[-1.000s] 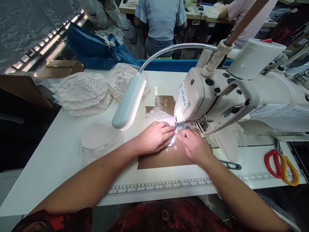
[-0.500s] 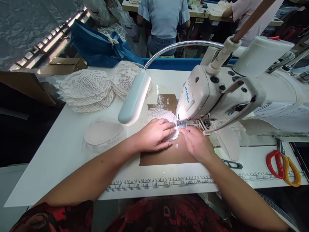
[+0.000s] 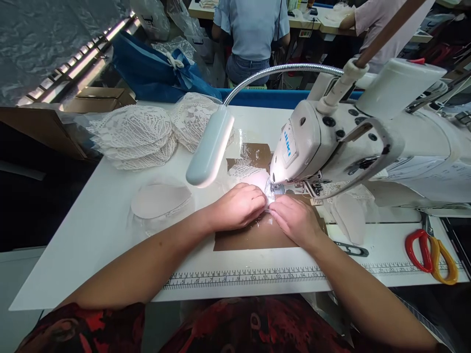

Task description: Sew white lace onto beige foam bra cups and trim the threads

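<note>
A white lace piece [image 3: 260, 177] lies under the needle area of the white sewing machine [image 3: 299, 142], over a brown sheet [image 3: 253, 238]. My left hand [image 3: 241, 207], its fingers curled together, grips the near edge of the lace from the left. From the right, my right hand [image 3: 294, 218] pinches the same edge close to the presser foot, thumb and index finger together. Both sets of fingertips nearly meet just in front of the needle area, and they hide part of the lace.
Lace stacks [image 3: 134, 135] sit at the back left, near a lamp head [image 3: 210, 147]. Pale oval pads [image 3: 161, 200] lie at left. Red and yellow scissors [image 3: 432, 252] and a small dark tool [image 3: 353, 249] are at right. A person [image 3: 252, 34] sits beyond the table.
My left hand's fingers, earlier spread flat on the lace, have curled in and now grip its edge. My right fingers have drawn together on the lace, slightly nearer to me.
</note>
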Available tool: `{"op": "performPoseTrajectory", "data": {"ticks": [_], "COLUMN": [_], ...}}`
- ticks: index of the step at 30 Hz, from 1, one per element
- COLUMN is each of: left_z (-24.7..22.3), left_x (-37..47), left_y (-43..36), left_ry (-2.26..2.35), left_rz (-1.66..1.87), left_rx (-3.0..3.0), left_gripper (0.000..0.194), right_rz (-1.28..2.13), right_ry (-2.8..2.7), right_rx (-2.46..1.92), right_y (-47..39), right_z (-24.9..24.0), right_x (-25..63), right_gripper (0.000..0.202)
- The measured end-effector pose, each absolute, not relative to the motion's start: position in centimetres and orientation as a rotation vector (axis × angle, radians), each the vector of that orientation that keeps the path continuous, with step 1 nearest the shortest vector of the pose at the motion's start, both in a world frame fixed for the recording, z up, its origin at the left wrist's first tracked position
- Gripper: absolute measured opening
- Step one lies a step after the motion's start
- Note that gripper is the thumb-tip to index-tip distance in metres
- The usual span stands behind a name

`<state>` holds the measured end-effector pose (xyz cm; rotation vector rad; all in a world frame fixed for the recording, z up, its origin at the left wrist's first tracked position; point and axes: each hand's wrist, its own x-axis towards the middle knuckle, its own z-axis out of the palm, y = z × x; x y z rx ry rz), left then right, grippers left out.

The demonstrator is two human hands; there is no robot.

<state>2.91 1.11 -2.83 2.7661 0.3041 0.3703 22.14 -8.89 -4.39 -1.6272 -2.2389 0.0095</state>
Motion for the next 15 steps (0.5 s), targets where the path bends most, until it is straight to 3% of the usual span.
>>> {"op": "performPoseTrajectory", "data": {"ticks": [10, 15], "left_z": [-3.9, -3.4], "left_x": [2.8, 2.8], "left_y": [1.7, 1.6], "left_ry": [0.212, 0.191], "left_rz": [0.465, 0.486], "left_rx": [2.982, 2.977], "left_gripper": [0.032, 0.035], "right_rz": [0.095, 0.09], "right_ry": [-2.393, -2.272], "right_rx": [-1.431, -1.572], "right_y": [-9.9, -9.8], "right_z": [-4.4, -4.5], "right_x": [23.4, 23.4], "right_gripper": [0.027, 0.037]}}
